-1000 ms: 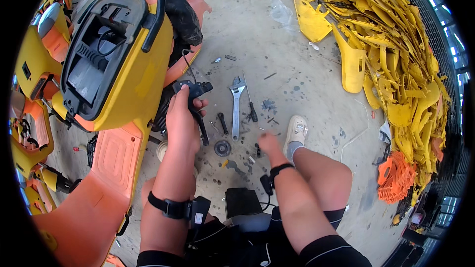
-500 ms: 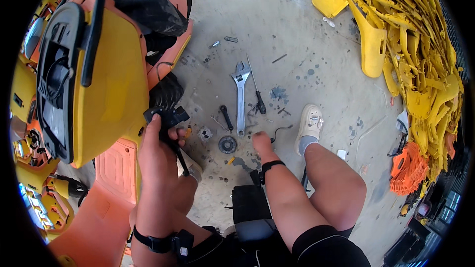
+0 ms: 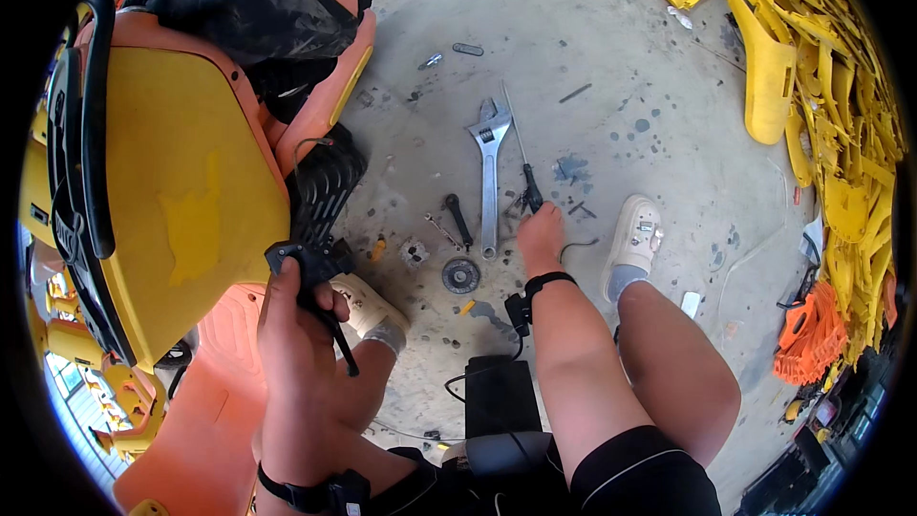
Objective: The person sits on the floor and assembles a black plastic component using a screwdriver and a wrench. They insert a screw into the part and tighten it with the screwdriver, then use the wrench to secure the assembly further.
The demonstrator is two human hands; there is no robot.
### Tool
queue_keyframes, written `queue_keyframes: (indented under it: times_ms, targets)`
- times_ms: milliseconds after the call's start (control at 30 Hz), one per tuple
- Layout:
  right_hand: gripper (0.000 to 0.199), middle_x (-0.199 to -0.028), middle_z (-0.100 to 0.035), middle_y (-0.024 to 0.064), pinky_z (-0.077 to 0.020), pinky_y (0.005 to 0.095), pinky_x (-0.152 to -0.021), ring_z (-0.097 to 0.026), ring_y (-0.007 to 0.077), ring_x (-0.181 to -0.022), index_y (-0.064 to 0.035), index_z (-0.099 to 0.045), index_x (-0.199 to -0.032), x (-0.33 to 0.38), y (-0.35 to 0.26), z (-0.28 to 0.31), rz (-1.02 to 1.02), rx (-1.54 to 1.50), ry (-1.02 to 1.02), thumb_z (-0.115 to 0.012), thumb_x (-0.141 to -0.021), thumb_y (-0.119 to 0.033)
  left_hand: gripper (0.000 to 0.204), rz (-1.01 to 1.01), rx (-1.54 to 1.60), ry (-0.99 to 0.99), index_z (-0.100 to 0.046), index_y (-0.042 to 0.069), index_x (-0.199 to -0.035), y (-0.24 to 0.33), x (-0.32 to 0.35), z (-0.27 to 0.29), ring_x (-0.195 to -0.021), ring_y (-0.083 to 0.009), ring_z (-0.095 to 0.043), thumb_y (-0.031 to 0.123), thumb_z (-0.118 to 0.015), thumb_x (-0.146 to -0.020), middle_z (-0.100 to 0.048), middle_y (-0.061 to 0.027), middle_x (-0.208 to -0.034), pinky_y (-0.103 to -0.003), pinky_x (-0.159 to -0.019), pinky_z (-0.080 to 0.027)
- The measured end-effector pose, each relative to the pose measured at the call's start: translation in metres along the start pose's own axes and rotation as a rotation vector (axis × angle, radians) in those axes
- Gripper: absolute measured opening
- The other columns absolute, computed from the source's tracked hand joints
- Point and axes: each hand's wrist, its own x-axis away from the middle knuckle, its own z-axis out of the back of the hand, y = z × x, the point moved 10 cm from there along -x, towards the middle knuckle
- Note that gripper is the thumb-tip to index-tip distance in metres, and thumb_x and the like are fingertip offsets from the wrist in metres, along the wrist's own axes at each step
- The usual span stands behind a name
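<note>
My left hand [image 3: 296, 325] is closed round a black part [image 3: 310, 263] with a blocky head and a thin, rod-like tail hanging below; its exact kind I cannot make out. That part is beside the yellow and orange scooter body [image 3: 181, 172]. My right hand [image 3: 542, 234] reaches down to the floor, its fingers curled over the handle end of a screwdriver [image 3: 529, 182]. The screwdriver lies with its thin shaft pointing away. Just left of it rests a large adjustable wrench [image 3: 489, 182]. A black-handled tool [image 3: 458, 220] and a round dark disc [image 3: 460, 275] lie further left.
Broken yellow panels [image 3: 831, 134] are heaped at the right, with orange pieces [image 3: 812, 334] near them. A black box [image 3: 501, 397] stands between my legs. Small metal pieces and a thin dark rod [image 3: 575, 93] lie scattered on the stained concrete floor [image 3: 659, 67].
My right hand has moved forward and right, from beside the wrench's lower end to the screwdriver handle. My left hand keeps its hold on the black part. The whole view has shifted slightly.
</note>
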Motion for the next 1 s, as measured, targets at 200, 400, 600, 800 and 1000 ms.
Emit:
queue_keyframes:
  times_ms: [200, 400, 600, 800, 1000]
  targets:
    - [0.028, -0.116, -0.057, 0.0168, -0.0501, 0.0456, -0.092, -0.058, 0.0359, -0.110, -0.0036, -0.053, -0.111, -0.027, 0.006, -0.023, 0.040, 0.069, -0.033, -0.064, -0.088, -0.015, 0.023, -0.026, -0.090, -0.040, -0.054, 0.004, -0.104, 0.003, 0.002, 0.001, -0.065, -0.0157, -0.051, 0.027, -0.052, -0.102, -0.053, -0.0046, -0.074, -0.029, -0.060, -0.043]
    - [0.034, -0.117, -0.059, 0.0219, -0.0509, 0.0459, -0.092, -0.060, 0.0366, -0.111, 0.0002, -0.056, -0.111, -0.032, 0.006, -0.007, 0.019, 0.038, -0.152, -0.066, -0.084, -0.018, 0.024, 0.043, -0.098, -0.008, -0.056, 0.005, -0.103, -0.005, 0.007, 0.013, -0.062, -0.0147, -0.051, 0.028, -0.053, -0.102, -0.053, -0.0039, -0.071, -0.027, -0.059, -0.043]
    - [0.034, -0.102, -0.068, 0.0211, -0.0534, 0.0429, -0.075, -0.067, 0.0334, -0.094, 0.0035, -0.060, -0.109, -0.039, -0.022, 0.071, -0.046, -0.226, -0.271, -0.064, -0.089, -0.023, 0.021, 0.035, -0.053, -0.107, -0.057, 0.008, -0.105, 0.020, 0.032, -0.021, -0.062, -0.0132, -0.050, 0.027, -0.059, -0.098, -0.054, -0.0028, -0.073, -0.026, -0.058, -0.041]
    - [0.031, -0.102, -0.068, 0.0108, -0.0497, 0.0293, -0.070, -0.066, 0.0181, -0.088, -0.0001, -0.058, -0.113, 0.013, -0.100, 0.238, -0.057, -0.953, -0.479, -0.061, -0.097, -0.027, 0.026, -0.002, 0.078, -0.408, -0.054, 0.005, -0.102, 0.026, 0.037, -0.057, -0.064, -0.0148, -0.053, 0.030, -0.058, -0.100, -0.055, -0.0044, -0.073, -0.028, -0.059, -0.044]
    - [0.032, -0.106, -0.063, 0.0111, -0.0480, 0.0309, -0.073, -0.062, 0.0180, -0.086, -0.0019, -0.052, -0.122, 0.157, -0.162, 0.415, 0.420, -1.179, -0.291, -0.057, -0.100, -0.025, 0.037, 0.022, 0.182, -0.532, -0.050, 0.004, -0.097, 0.038, 0.048, -0.060, -0.057, -0.0183, -0.059, 0.041, -0.054, -0.102, -0.058, -0.0070, -0.070, -0.032, -0.055, -0.049]
